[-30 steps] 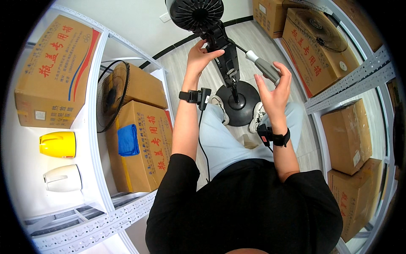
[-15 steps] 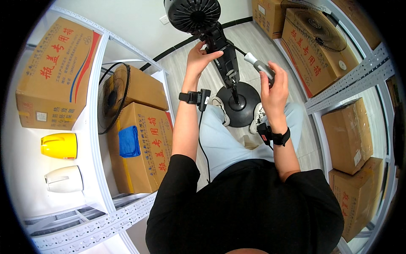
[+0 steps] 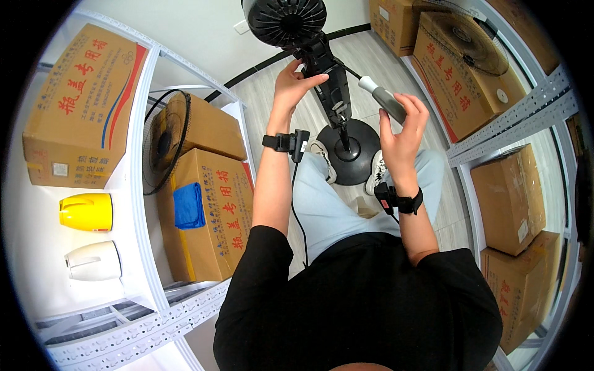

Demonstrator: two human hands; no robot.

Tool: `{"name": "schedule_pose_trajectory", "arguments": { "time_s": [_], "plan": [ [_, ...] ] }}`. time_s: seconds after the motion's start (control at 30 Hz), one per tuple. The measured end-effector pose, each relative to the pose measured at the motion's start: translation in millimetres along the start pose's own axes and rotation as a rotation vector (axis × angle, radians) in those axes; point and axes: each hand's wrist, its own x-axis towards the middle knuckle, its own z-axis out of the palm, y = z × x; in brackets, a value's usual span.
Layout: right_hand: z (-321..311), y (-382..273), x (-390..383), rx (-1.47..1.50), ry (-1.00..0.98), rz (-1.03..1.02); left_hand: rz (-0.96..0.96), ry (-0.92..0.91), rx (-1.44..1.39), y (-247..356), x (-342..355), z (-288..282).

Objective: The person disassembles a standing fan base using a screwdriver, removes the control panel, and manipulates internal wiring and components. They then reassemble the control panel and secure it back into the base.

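Observation:
A black fan on a stand has its motor housing (image 3: 289, 21) at top centre, a long dark column (image 3: 334, 93) and a round base (image 3: 362, 154) between my feet. My left hand (image 3: 291, 93) grips the column's upper left side with thumb and fingers. My right hand (image 3: 402, 136) holds a screwdriver by its grey-and-white handle (image 3: 387, 101), whose dark shaft reaches up-left to the column's right side; where its tip sits is too small to tell. Both wrists wear black strapped devices with cables.
Left shelving holds cardboard boxes (image 3: 80, 111), a round wire guard (image 3: 162, 142), a folded blue cloth (image 3: 189, 205), a yellow mug (image 3: 86, 212) and a white mug (image 3: 93, 261). Right shelving (image 3: 507, 114) carries more boxes (image 3: 501, 198) and another wire guard (image 3: 467, 37).
My right hand's fingers have moved in closer around the screwdriver handle since a second ago. The handle has shifted slightly. My left hand stays at the same spot on the column.

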Motion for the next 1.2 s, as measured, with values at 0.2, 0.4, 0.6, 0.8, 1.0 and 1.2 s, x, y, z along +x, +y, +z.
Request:
{"name": "schedule_pose_trajectory", "arguments": {
  "time_s": [0.2,0.4,0.6,0.8,1.0,1.2],
  "plan": [
    [2,-1,-8,0.237,-0.132,0.427,0.02,0.06,-0.025,1,-1,4],
    [1,-9,0,0.004,0.018,0.058,0.025,0.035,-0.028,3,-3,5],
    [1,1,-3,0.131,-0.12,0.162,-0.003,0.015,0.026,-4,2,-1],
    [1,-12,-2,0.225,-0.079,0.341,0.009,-0.019,-0.024,0,0,0],
    [-1,1,-1,-0.044,-0.021,-0.015,-0.012,0.006,0.019,4,-4,-1],
    [-4,3,-6,0.208,-0.256,0.472,-0.024,-0.013,0.037,1,0,-1]
  ]
}}
